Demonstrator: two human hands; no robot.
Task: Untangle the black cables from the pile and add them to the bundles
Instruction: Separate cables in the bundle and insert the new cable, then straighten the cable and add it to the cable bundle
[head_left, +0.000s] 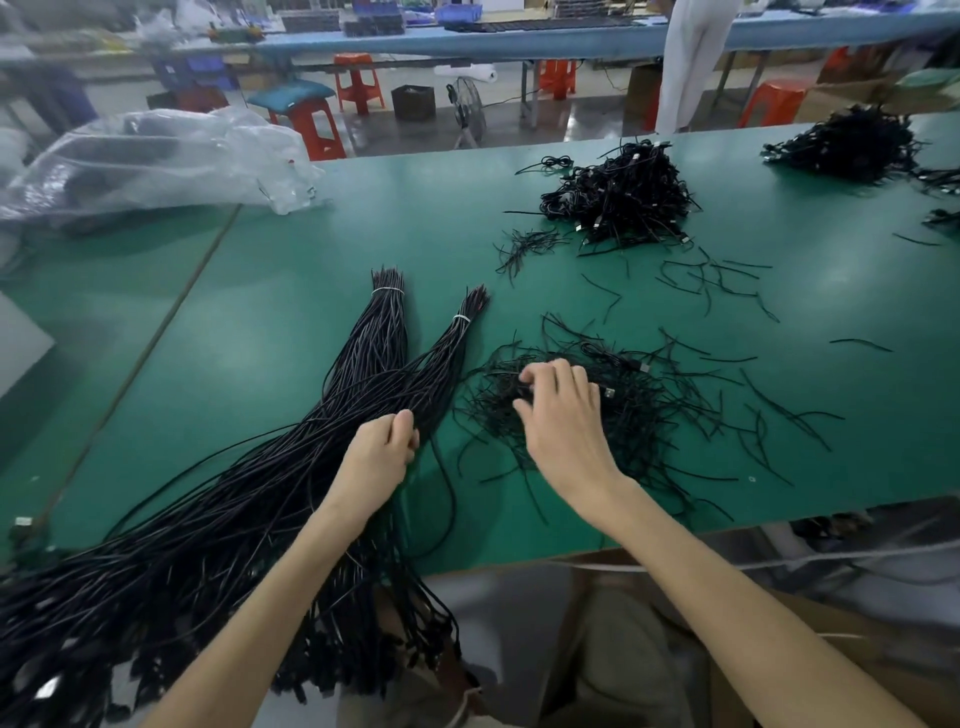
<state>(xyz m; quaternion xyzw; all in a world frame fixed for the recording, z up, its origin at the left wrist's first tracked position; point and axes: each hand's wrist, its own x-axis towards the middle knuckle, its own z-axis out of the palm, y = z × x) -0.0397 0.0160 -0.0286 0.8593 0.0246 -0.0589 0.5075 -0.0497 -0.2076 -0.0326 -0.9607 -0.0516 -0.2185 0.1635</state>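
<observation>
Two long bundles of black cables, one (382, 332) tied with a white band at its far end and another (447, 348) beside it, lie fanned across the green table (311, 291) and hang over its near edge. My left hand (382, 452) is closed on cable strands at the right side of the bundles. My right hand (561, 415) rests on a flat tangled pile of black cables (649, 410), fingertips pinching a cable in it. What sits under that palm is hidden.
A taller heap of black cables (623, 197) lies farther back, another heap (852, 143) at the far right. Short black twist ties (711, 280) are scattered between. A crumpled clear plastic bag (156, 156) sits at the far left. Orange stools (317, 127) stand beyond the table.
</observation>
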